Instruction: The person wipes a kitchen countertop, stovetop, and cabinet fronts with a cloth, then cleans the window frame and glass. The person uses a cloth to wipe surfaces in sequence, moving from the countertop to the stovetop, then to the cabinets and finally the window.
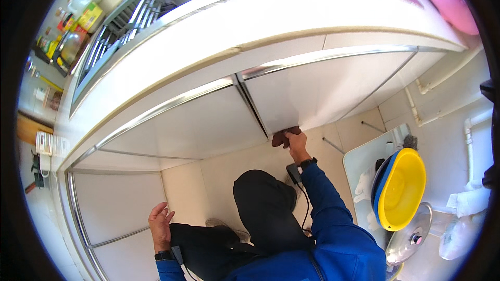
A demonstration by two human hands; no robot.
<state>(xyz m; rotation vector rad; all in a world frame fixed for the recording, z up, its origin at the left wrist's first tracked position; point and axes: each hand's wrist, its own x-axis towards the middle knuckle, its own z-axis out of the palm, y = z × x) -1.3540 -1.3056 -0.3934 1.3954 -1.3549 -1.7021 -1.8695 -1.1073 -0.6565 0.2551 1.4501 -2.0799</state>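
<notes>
My right hand [297, 144] grips a brown cloth [280, 139] at the lower edge of a white cabinet door [297, 89], close to the floor. The cloth is bunched, and part of it lies against the door's bottom near the dark gap [252, 105] between two doors. To the left of that gap is a second white cabinet door [187, 121] with a metal trim strip along its top. My left hand [159, 222] hangs beside my left knee with loosely bent fingers, holding nothing. Both wrists wear black bands.
A low table [353, 164] at the right carries a yellow plastic basin [404, 191] stacked with blue ones. A glass pot lid [410, 234] leans below. Above, the white counter edge [250, 15] juts over the doors. Bottles [88, 15] and a metal rack [129, 19] stand upper left.
</notes>
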